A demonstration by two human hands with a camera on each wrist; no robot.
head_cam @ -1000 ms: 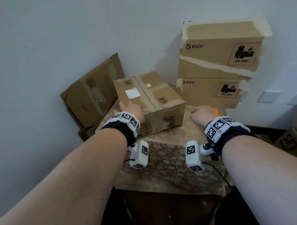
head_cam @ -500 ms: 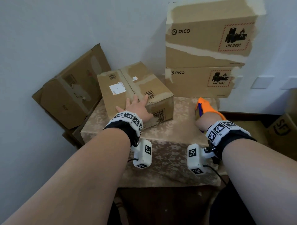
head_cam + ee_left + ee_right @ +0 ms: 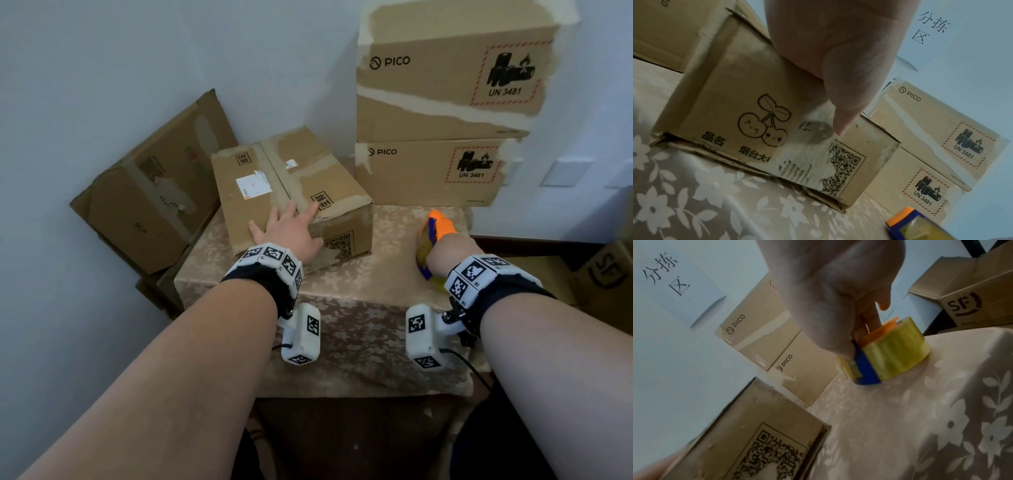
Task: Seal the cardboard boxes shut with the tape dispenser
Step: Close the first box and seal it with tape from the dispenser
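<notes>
Right wrist view: right hand [image 3: 830,293] has its grip closed round the tape dispenser [image 3: 885,353], fingers curled on the orange-and-blue body, yellowish roll resting on the worktop [image 3: 920,426], right of the box. Head view: left hand [image 3: 291,229] lies flat, fingers spread and straight, on top of the small cardboard box [image 3: 274,192] at its near edge, holding nothing, just pressing the flaps down. Box sits on the worktop's left part, old tape along its centre seam. Two PICO boxes [image 3: 428,164] are stacked behind; another box [image 3: 147,192] leans on the wall at left.

Risk, as a judgement: the box is light and angled, so a tape pull could slide or spin it if the left palm eases off. Loose tape end could fold back on itself, and the old tape may stop new tape sticking.

Versus a second ago: left hand has moved from the box's near side up onto the top with fingers spread; dispenser shows more beyond the right hand.
</notes>
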